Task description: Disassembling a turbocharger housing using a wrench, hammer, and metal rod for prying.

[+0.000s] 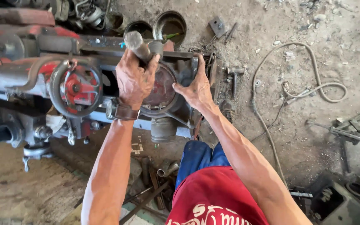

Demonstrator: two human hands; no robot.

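Left hand fisted round metal handle; right hand spread flat on machine housing.

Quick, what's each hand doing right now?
Left hand: closed around a grey metal bar.
Right hand: open, fingers spread, pressing flat on the machine's dark housing, holding nothing.
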